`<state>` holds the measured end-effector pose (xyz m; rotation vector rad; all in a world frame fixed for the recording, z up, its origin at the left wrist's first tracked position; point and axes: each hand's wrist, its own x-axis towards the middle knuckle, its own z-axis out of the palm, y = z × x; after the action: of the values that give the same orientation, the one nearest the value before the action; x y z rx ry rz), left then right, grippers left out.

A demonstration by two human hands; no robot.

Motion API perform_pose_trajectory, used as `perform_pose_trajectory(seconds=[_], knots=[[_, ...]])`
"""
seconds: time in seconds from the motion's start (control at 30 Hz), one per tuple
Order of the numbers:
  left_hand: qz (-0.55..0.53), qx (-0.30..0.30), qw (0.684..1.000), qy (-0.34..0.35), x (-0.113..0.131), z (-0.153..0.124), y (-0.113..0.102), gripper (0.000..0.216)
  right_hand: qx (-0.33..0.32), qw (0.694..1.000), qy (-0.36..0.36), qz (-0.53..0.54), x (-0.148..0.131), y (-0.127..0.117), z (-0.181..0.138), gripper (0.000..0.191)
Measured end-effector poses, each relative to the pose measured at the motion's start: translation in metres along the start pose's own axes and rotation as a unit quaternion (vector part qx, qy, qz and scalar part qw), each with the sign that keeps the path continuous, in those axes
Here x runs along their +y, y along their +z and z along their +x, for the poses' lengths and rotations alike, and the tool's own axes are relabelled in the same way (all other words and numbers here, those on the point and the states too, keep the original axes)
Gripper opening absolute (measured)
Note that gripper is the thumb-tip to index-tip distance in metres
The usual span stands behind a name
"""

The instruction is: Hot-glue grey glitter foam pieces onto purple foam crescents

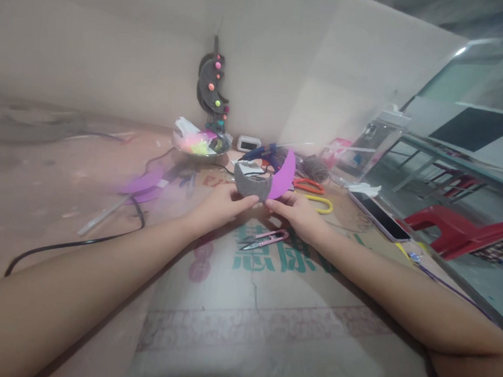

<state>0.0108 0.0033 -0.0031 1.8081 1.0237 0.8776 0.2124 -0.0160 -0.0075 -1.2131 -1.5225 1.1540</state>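
Between both hands is a purple crescent (283, 176), its left part wrapped in grey yarn and its right tip bare. My left hand (228, 203) is closed on the wrapped part, thumb in front. My right hand (292, 209) pinches the crescent where the wrapping ends. Just below the hands lie pink-handled thread snips (266, 239) on a printed cardboard sheet (206, 324). A short loose thread (255, 296) lies nearer to me. Behind the right hand are scissors with a yellow handle (322, 204) and an orange handle (309, 185).
A decorated dark crescent (210, 83) hangs at the wall above a bowl (199, 153) of colourful bits. A small white clock (248, 144), a blue glue gun (260, 152) and a ball of grey yarn (315, 169) sit at the back. Right lies a phone (380, 215); left, purple pieces (145, 186) and a black cord (68, 245).
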Motion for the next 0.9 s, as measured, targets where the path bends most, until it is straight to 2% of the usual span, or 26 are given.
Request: perform_pose_trajectory(seconds=[0.27,0.43,0.53,0.67,0.7,0.77,0.83,0.9], knots=[[0.019,-0.009,1.0,-0.004,0.0,-0.002,-0.001,0.032,-0.005,1.0,0.002,-0.008,-0.003,0.001,-0.002,0.028],[0.022,-0.007,1.0,-0.014,0.004,-0.002,-0.002,0.033,-0.005,0.999,0.003,-0.032,-0.005,0.004,-0.002,0.032],[-0.009,0.005,0.999,-0.033,0.003,0.0,-0.002,0.035,-0.001,0.996,0.005,-0.093,-0.006,0.003,-0.001,0.036],[-0.051,0.043,0.998,-0.017,-0.003,0.002,-0.004,0.038,-0.006,0.978,-0.041,-0.202,-0.019,-0.003,-0.003,0.032],[-0.056,0.047,0.997,-0.008,-0.005,0.003,-0.004,0.038,-0.018,0.971,-0.059,-0.23,-0.025,-0.006,-0.005,0.029],[-0.056,0.047,0.997,0.001,-0.006,0.004,-0.005,0.037,-0.093,0.944,-0.101,-0.301,-0.039,-0.01,-0.01,0.024],[-0.054,0.05,0.997,0.0,-0.005,0.004,-0.004,0.035,-0.213,0.889,-0.163,-0.37,-0.05,-0.013,-0.016,0.028],[-0.055,0.05,0.997,-0.003,-0.004,0.004,-0.004,0.035,-0.288,0.833,-0.211,-0.422,-0.055,-0.013,-0.021,0.035]])
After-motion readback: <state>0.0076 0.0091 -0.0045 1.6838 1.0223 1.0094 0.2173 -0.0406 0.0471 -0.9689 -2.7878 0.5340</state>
